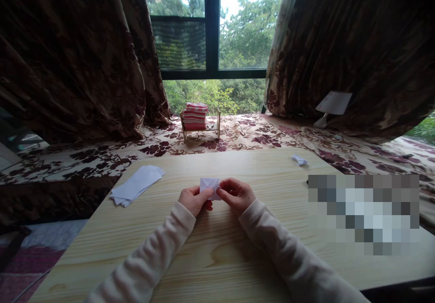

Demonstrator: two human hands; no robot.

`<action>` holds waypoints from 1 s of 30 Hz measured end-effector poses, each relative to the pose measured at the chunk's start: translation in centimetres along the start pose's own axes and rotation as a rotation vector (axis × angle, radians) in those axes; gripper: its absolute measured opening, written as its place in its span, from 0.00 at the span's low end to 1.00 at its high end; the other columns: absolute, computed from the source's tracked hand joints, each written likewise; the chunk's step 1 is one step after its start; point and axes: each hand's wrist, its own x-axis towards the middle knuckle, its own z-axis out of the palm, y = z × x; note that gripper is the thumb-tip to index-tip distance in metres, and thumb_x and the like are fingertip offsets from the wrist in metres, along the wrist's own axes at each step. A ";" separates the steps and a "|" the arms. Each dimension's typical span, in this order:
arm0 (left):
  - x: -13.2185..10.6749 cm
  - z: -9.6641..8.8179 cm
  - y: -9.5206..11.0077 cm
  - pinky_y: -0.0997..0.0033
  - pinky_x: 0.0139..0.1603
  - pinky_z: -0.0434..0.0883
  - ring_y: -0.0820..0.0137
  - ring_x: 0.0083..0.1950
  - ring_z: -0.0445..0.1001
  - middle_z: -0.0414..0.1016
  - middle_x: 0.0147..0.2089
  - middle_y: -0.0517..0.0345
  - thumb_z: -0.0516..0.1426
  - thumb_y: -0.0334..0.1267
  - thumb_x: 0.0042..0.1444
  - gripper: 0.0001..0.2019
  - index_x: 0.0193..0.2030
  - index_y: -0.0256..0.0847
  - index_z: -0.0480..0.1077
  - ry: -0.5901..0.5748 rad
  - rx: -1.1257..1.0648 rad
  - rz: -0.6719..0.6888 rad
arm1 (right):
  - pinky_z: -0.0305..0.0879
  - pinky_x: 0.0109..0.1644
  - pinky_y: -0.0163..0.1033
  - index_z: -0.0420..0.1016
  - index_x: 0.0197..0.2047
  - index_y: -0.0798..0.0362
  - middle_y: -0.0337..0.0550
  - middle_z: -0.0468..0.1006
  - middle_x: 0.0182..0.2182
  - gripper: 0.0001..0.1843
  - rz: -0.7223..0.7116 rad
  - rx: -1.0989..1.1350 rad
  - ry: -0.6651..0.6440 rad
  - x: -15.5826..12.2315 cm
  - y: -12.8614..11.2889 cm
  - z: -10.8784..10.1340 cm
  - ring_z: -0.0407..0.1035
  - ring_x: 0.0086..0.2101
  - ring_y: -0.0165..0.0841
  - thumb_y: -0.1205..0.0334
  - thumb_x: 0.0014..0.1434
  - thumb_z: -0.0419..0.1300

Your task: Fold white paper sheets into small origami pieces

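Observation:
Between my hands, over the middle of the table, is a small folded piece of white paper (208, 183) with crease lines across its face. My left hand (195, 199) pinches its left and lower part, the thumb lying on top and the fingers beneath. At the paper's right edge, my right hand (238, 195) grips with thumb and index finger. The fingertips cover part of the right side. Left of my hands lies a loose stack of white paper strips (137, 185), slightly fanned.
A small folded paper piece (299, 160) rests near the far right corner of the wooden table (217, 257). A pixelated patch hides something at the right. Beyond, a little wooden rack (201, 131) holds pink-striped folded cloths (195, 116), and a white lamp (333, 103) stands by the curtain.

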 end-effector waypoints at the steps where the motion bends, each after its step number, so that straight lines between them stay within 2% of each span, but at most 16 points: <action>1: -0.1 0.0 0.1 0.77 0.16 0.64 0.75 0.15 0.65 0.68 0.14 0.60 0.63 0.43 0.35 0.14 0.21 0.31 0.70 -0.005 0.017 0.006 | 0.57 0.21 0.31 0.68 0.26 0.55 0.37 0.67 0.19 0.08 -0.009 -0.012 0.003 0.0 -0.1 0.0 0.58 0.19 0.24 0.58 0.46 0.58; 3: -0.2 0.0 0.2 0.78 0.16 0.63 0.76 0.14 0.65 0.67 0.13 0.60 0.62 0.42 0.36 0.13 0.19 0.32 0.69 -0.008 0.034 0.006 | 0.55 0.19 0.30 0.68 0.28 0.54 0.35 0.66 0.18 0.07 -0.048 -0.055 0.004 0.0 -0.2 0.0 0.57 0.18 0.23 0.60 0.46 0.58; 6: -0.3 0.1 0.4 0.78 0.16 0.64 0.76 0.14 0.65 0.67 0.12 0.60 0.62 0.40 0.36 0.12 0.19 0.32 0.69 -0.002 0.033 -0.012 | 0.55 0.19 0.29 0.70 0.31 0.53 0.35 0.64 0.19 0.06 -0.196 -0.162 -0.016 0.0 -0.7 -0.3 0.58 0.19 0.23 0.63 0.46 0.57; 10: -0.1 0.1 0.4 0.77 0.16 0.65 0.75 0.14 0.65 0.67 0.12 0.60 0.61 0.39 0.37 0.11 0.18 0.32 0.69 0.003 0.025 -0.033 | 0.58 0.22 0.30 0.71 0.28 0.52 0.38 0.67 0.23 0.03 -0.389 -0.347 -0.036 -0.1 -1.1 -0.8 0.60 0.20 0.24 0.65 0.48 0.57; 15: 0.1 0.0 0.1 0.74 0.16 0.67 0.75 0.14 0.65 0.68 0.13 0.60 0.62 0.39 0.35 0.11 0.19 0.32 0.69 0.018 0.008 -0.051 | 0.58 0.26 0.31 0.72 0.30 0.51 0.40 0.70 0.25 0.07 -0.513 -0.569 -0.038 -0.3 -1.6 -1.3 0.62 0.24 0.26 0.64 0.53 0.53; 20: 0.1 0.1 0.2 0.74 0.16 0.66 0.75 0.14 0.65 0.67 0.12 0.60 0.61 0.38 0.35 0.10 0.18 0.32 0.68 0.024 -0.003 -0.062 | 0.58 0.31 0.31 0.73 0.33 0.52 0.42 0.72 0.27 0.09 -0.686 -0.805 -0.097 -0.3 -2.4 -1.9 0.63 0.29 0.28 0.66 0.55 0.51; 24: 0.1 0.2 0.3 0.74 0.15 0.66 0.75 0.13 0.64 0.66 0.12 0.60 0.61 0.38 0.35 0.10 0.17 0.32 0.68 0.024 -0.016 -0.070 | 0.57 0.31 0.31 0.73 0.34 0.51 0.41 0.71 0.26 0.09 -0.756 -0.906 -0.121 -0.3 -2.5 -2.2 0.61 0.29 0.29 0.67 0.55 0.51; 30: 0.0 0.1 0.4 0.72 0.17 0.67 0.74 0.14 0.65 0.66 0.12 0.59 0.60 0.41 0.36 0.11 0.16 0.33 0.68 -0.006 -0.043 -0.072 | 0.55 0.30 0.31 0.73 0.33 0.51 0.41 0.71 0.26 0.10 -0.774 -0.944 -0.110 -0.3 -2.7 -2.1 0.60 0.28 0.28 0.66 0.57 0.50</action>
